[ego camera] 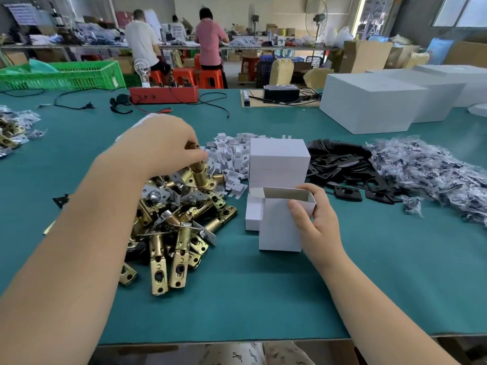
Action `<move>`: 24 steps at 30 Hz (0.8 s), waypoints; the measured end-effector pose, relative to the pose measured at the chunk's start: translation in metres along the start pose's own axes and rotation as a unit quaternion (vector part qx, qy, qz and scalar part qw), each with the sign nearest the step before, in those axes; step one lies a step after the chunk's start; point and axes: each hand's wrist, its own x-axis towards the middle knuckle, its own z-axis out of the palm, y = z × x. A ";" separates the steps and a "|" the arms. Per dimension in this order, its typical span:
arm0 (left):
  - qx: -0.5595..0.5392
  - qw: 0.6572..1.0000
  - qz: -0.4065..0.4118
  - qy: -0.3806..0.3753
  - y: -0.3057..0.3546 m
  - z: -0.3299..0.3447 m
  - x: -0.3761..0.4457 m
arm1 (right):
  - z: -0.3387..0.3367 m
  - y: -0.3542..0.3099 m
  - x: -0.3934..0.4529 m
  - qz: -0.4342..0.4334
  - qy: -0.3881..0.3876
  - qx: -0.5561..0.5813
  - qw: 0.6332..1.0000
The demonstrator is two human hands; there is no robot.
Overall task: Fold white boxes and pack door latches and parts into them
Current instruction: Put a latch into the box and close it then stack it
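latch (198, 173) in left grip (168, 146)

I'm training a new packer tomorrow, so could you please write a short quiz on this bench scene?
1. True or false: the right hand holds an open white cardboard box.
2. What does the left hand grip? A) brass door latch B) black plate
3. Which pile lies right of the stacked white boxes?

Key: 1 true; 2 A, the brass door latch; 3 the flat black metal plates.

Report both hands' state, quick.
Left hand: fingers pinching a brass door latch above the pile.
Right hand: gripping the open white box.
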 end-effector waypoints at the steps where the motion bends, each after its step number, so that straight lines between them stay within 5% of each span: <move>1: -0.011 1.000 0.010 0.019 0.008 -0.003 -0.001 | 0.000 0.000 0.000 -0.002 0.000 -0.004 1.000; 9: -0.204 0.950 0.012 0.235 0.082 -0.024 -0.013 | -0.001 0.003 0.001 0.002 0.000 -0.019 1.000; 24: -0.180 0.953 0.020 0.243 0.138 0.005 -0.015 | 0.001 0.004 0.004 -0.017 0.004 -0.019 1.000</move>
